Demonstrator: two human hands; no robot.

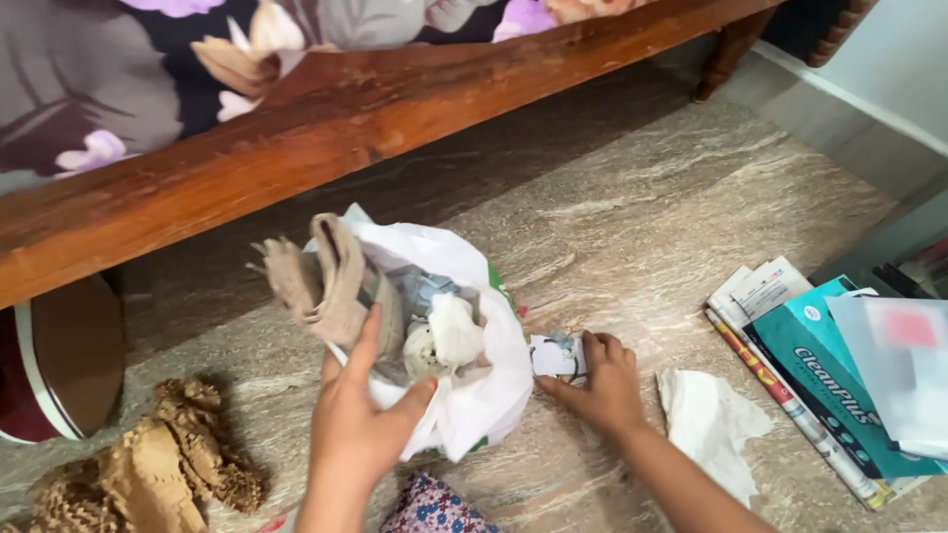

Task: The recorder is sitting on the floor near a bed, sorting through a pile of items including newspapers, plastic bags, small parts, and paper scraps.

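Observation:
My left hand (pixel 360 415) grips the near edge of a white plastic bag (pixel 474 395) and holds its mouth apart on the stone floor. Inside the bag lie crumpled white papers (pixel 449 331), and a wad of brown crinkled packing paper (pixel 331 281) sticks up from its left side, against my thumb. Right of the bag, my right hand (pixel 597 380) closes its fingers on a small white scrap with dark print (pixel 555 355) lying on the floor.
A wooden bed frame (pixel 326 128) with a floral cover runs across the top. More brown honeycomb packing paper (pixel 148 469) lies at bottom left, beside a round dark object (pixel 59 360). A crumpled white tissue (pixel 706 419), a teal box (pixel 839 370) and papers lie at right.

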